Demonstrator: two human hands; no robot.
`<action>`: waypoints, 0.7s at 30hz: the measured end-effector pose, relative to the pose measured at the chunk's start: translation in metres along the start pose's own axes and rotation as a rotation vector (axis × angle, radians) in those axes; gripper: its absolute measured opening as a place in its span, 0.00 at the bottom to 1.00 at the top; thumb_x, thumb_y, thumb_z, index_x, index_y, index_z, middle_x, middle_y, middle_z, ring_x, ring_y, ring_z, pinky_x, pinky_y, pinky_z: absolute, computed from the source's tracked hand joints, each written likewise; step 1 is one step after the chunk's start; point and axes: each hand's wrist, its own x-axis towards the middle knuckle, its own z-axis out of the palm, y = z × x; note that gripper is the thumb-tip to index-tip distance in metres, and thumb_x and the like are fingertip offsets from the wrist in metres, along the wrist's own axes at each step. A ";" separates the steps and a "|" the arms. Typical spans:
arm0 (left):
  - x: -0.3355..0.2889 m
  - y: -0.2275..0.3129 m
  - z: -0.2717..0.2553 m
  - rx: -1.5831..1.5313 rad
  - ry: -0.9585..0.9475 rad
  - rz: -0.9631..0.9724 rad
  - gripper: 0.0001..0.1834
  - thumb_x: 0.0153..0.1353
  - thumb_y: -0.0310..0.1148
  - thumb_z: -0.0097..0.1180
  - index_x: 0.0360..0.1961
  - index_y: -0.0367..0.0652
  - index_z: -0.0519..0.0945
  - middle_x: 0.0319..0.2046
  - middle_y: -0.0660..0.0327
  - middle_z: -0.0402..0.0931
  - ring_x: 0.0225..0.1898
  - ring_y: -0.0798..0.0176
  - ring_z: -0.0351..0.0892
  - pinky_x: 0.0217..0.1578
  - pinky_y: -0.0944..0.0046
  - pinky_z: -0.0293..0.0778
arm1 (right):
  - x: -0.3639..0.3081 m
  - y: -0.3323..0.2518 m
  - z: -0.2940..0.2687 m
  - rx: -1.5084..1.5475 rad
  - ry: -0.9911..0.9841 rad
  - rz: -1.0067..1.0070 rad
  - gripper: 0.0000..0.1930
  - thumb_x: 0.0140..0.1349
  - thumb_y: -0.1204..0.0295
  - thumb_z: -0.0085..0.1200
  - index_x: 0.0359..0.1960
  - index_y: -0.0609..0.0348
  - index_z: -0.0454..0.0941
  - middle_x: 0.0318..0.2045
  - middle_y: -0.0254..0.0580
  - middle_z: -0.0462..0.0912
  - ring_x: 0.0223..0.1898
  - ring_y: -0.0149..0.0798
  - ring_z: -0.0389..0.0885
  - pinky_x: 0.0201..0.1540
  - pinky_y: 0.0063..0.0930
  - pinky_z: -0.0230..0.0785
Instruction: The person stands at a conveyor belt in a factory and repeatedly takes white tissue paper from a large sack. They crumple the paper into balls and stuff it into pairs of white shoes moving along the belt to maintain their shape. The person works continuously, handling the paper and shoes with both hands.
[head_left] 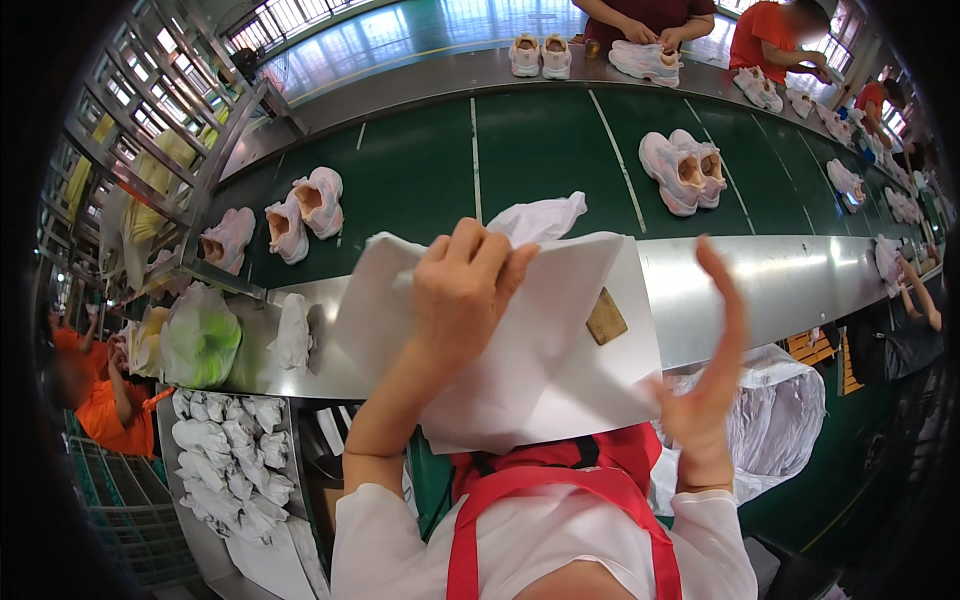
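My left hand [462, 290] is closed on the upper edge of a thin white paper sheet [530, 345], lifting part of it. Under it lie more white sheets [632, 350], with a small brown block [606, 318] resting on them. Just beyond my left hand sits a crumpled piece of white paper [542, 217]. My right hand [712, 385] is raised at the right side of the sheets, slightly blurred, thumb and fingers apart, with nothing seen in it.
Pale sneakers [683, 172] stand in pairs on a green conveyor belt [540, 140] ahead. Left are a metal rack [185, 150], a plastic bag [203, 335] and a tray of white paper wads [230, 460]. A white sack [765, 410] stands at right. Several people work nearby.
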 end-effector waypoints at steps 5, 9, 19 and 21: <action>-0.002 0.030 -0.013 -1.024 -0.061 -0.423 0.36 0.53 0.35 0.64 0.60 0.39 0.60 0.24 0.64 0.68 0.21 0.79 0.66 0.23 0.82 0.59 | 0.004 0.033 0.069 0.029 -0.229 0.013 0.57 0.35 0.49 0.69 0.66 0.59 0.51 0.66 0.57 0.49 0.69 0.56 0.42 0.67 0.48 0.37; 0.000 0.028 0.005 -1.650 -0.037 -0.607 0.43 0.56 0.51 0.59 0.61 0.31 0.55 0.21 0.68 0.68 0.23 0.78 0.66 0.25 0.82 0.60 | -0.009 0.046 0.106 0.896 -0.569 0.297 0.49 0.36 0.57 0.70 0.62 0.61 0.59 0.60 0.48 0.64 0.60 0.44 0.62 0.61 0.37 0.54; -0.045 0.016 0.017 -0.740 -0.890 -0.636 0.57 0.39 0.41 0.72 0.66 0.41 0.48 0.62 0.44 0.57 0.64 0.48 0.58 0.62 0.57 0.56 | 0.024 0.060 0.057 0.578 -0.251 0.592 0.13 0.49 0.75 0.62 0.37 0.65 0.78 0.30 0.36 0.81 0.31 0.27 0.76 0.36 0.22 0.69; -0.075 -0.011 0.031 -0.504 -0.717 -0.454 0.54 0.42 0.47 0.70 0.66 0.42 0.52 0.61 0.45 0.59 0.63 0.49 0.59 0.59 0.56 0.59 | 0.028 0.051 0.041 0.615 -0.177 0.592 0.12 0.48 0.75 0.62 0.36 0.66 0.78 0.29 0.36 0.81 0.30 0.27 0.76 0.35 0.22 0.69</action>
